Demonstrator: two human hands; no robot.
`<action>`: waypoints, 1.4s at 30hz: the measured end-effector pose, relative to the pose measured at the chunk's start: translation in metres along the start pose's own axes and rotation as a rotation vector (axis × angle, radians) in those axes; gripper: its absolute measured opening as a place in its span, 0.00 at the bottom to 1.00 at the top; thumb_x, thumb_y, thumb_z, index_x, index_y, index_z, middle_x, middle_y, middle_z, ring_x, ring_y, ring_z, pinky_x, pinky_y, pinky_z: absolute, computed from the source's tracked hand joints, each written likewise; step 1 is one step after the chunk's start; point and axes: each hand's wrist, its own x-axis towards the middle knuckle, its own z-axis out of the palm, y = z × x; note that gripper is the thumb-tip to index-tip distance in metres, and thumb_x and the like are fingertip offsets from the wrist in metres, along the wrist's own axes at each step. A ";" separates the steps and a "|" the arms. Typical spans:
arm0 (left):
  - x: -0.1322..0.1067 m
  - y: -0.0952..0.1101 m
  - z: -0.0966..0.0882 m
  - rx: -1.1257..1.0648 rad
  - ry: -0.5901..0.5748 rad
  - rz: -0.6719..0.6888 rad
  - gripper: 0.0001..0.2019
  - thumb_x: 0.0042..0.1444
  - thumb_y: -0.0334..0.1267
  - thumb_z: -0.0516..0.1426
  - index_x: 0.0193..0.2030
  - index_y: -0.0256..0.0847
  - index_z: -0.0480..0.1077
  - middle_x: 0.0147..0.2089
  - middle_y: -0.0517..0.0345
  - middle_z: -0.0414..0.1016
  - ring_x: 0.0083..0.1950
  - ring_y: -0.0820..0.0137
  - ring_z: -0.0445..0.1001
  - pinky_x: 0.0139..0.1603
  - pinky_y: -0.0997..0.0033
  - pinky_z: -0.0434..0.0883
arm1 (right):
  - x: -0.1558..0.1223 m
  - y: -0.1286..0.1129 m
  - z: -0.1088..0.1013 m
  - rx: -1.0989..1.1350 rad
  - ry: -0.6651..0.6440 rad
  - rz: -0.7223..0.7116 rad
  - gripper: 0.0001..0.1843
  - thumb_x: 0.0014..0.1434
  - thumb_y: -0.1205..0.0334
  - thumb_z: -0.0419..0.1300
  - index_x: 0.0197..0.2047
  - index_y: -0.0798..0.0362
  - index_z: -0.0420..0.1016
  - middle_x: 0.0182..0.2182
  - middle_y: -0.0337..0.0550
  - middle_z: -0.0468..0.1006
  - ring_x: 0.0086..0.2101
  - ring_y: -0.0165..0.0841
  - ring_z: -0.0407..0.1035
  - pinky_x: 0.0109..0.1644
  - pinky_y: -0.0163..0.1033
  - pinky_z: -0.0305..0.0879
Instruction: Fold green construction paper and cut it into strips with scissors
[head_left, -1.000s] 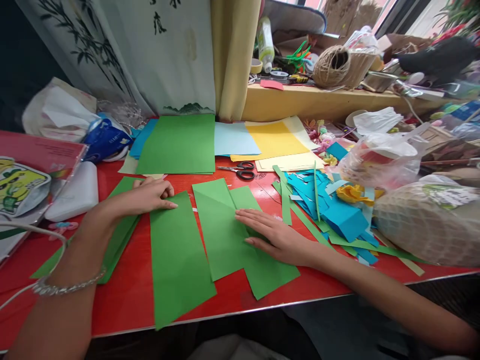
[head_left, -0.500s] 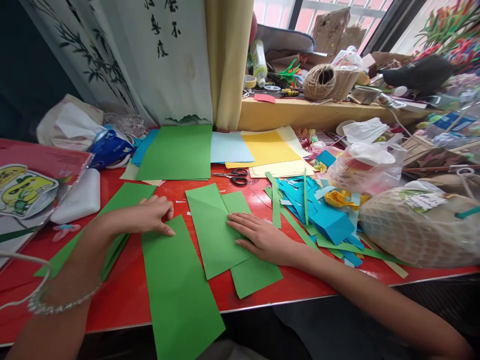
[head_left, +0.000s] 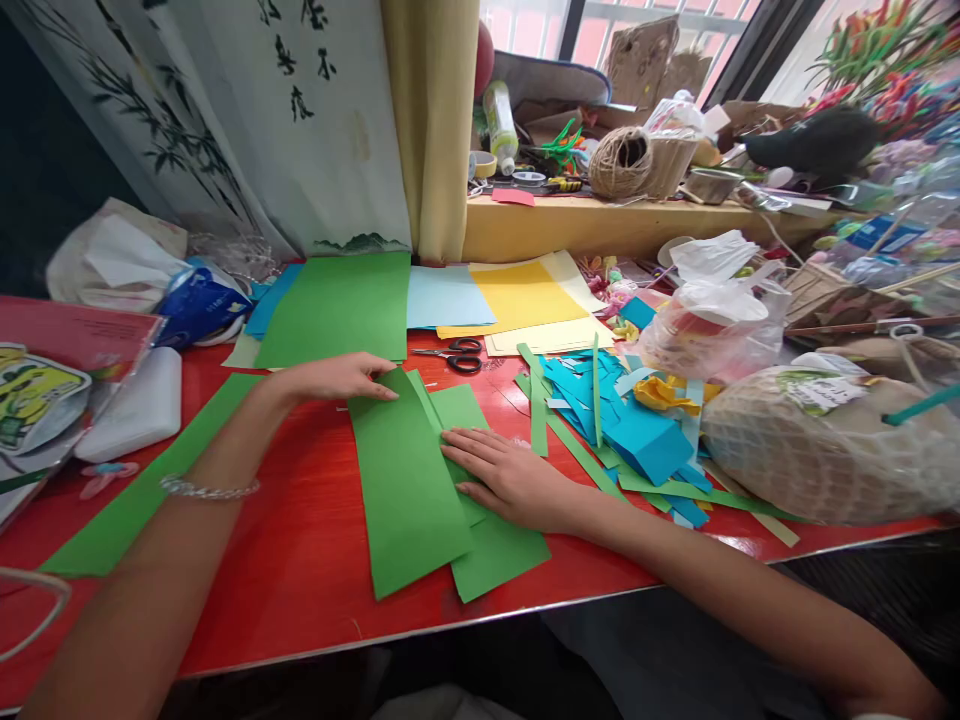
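My left hand (head_left: 341,378) pinches the upper left corner of a long green paper sheet (head_left: 409,490) between thumb and fingers. That sheet lies over another green sheet, whose edge shows along its right side. Beneath them, turned at an angle, is a further green paper piece (head_left: 502,560). My right hand (head_left: 517,482) rests flat on the green papers, fingers stretched out to the left and nothing gripped. Under my left forearm, more green paper (head_left: 142,485) lies slantwise on the red table (head_left: 300,570).
Black-handled scissors (head_left: 459,355) lie behind the papers. Blue and green paper scraps (head_left: 592,400) are heaped to the right, beside a net-wrapped bundle (head_left: 817,440). Green, yellow and light blue sheets (head_left: 334,305) line the back. A white plastic case (head_left: 139,405) is at the left.
My left hand has moved right and slightly up, bringing the long green sheet from the table's front edge onto the other green papers. My right hand stays flat in place.
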 end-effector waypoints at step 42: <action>-0.004 0.040 0.043 -0.665 0.555 0.106 0.14 0.53 0.47 0.54 0.43 0.42 0.68 0.42 0.55 0.76 0.43 0.62 0.74 0.42 0.62 0.71 | -0.007 0.024 -0.034 0.713 0.499 0.470 0.32 0.55 0.53 0.59 0.61 0.42 0.54 0.59 0.44 0.62 0.57 0.42 0.58 0.58 0.51 0.60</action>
